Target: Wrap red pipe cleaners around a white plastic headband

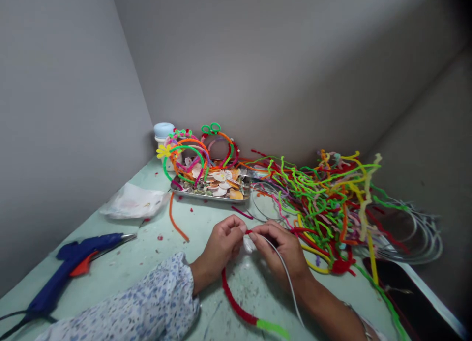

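Above the middle of the table, my left hand [223, 240] and my right hand [282, 252] nearly meet, fingertips closed on a red pipe cleaner [236, 304]. Its fuzzy red length hangs from under my left hand and curves toward the front, where a bright green section [273, 327] continues it. A thin pale wire [285, 272] runs out from my right fingertips and arcs down over that hand. Whether the red fuzz winds round the wire between my fingers is too small to tell.
A blue glue gun [70, 267] lies at left, near a white plastic packet [134, 201]. Behind my hands, a metal tray [210, 197] holds shells and colourful pipe-cleaner headbands [190, 142]. Right are heaped pipe cleaners [320, 193], coiled wire [424, 233] and a dark phone-like object [409, 292].
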{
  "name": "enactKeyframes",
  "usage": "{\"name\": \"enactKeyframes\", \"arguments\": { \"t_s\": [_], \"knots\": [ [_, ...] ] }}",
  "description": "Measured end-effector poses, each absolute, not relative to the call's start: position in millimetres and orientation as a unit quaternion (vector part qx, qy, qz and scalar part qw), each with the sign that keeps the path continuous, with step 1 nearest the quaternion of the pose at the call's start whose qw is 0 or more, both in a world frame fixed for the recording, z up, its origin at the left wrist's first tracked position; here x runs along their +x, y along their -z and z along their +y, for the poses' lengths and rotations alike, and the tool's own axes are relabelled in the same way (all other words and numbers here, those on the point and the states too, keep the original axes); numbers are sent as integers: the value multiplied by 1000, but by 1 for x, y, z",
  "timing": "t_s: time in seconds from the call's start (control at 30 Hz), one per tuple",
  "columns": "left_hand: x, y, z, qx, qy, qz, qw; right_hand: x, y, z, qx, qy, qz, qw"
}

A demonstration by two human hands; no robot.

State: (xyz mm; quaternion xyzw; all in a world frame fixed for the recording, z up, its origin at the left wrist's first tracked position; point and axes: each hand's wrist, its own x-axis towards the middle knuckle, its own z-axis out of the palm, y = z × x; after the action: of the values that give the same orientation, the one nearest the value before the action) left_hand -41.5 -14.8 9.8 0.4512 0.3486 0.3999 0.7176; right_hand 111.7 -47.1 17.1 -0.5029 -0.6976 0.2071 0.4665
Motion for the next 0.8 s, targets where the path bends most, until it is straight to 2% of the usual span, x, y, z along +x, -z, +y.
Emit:
{"name": "enactKeyframes", "arguments": {
  "t_s": [0.33,0.53,0.8],
  "knots": [
    [-45,-8,-17,466,-398,321,722,113,-13,-46,-499,-169,-719,454],
    [-47,-9,-13,450,-412,333,719,122,1,-40,-489,-58,-773,401],
    [-45,-9,-11,440,-418,351,713,124,5,-37,-468,-58,-761,446]
  ]
}}
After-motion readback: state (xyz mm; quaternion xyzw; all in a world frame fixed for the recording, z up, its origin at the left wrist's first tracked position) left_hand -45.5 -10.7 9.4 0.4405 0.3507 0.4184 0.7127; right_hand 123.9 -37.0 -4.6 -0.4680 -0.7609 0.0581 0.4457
